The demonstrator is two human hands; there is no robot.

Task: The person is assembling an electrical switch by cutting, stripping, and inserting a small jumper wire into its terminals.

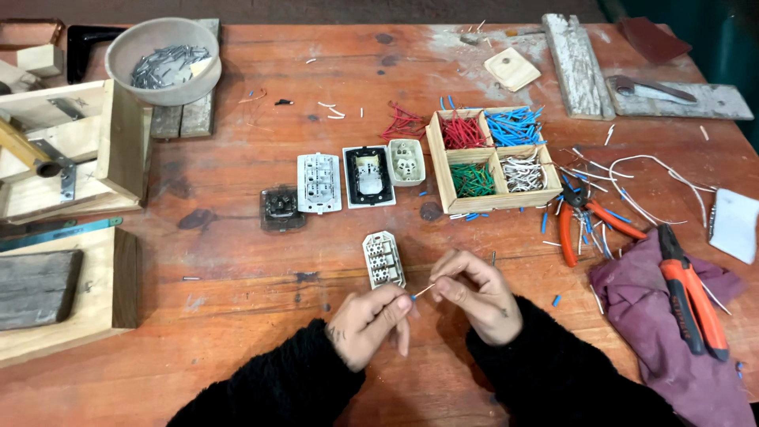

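Pinching a short, thin pale wire piece [423,291] between them, the left hand [370,323] and the right hand [477,294] meet just below the cream plastic switch module [383,259], which lies back-up on the worn reddish wooden desk [261,205]. Both sets of fingers are narrowed onto the wire, the left on one end with its blue tip, the right on the other; neither hand touches the module.

As a judgement of progress: the module's terminals look unwired, and the wire is not yet in it, so the fitting seems barely begun. Above the module, a dark square socket part [282,209], a white switch plate [319,183], a black-framed switch [368,175] and a small cream socket [406,161] lie in a row, none with wires attached as far as can be seen. Up and right of the module, the four-compartment wooden box [494,199] holds red, blue, green and white wire pieces, plentifully stocked. Further right of the module lie the orange-handled pliers [589,221], and a second orange and black tool [689,294] on a purple cloth [656,348].

Hard to make out: whether the wire's ends are stripped, and the module's terminal screws. Black sleeves hide the wrists, and the cloth is cut off at the picture's edge
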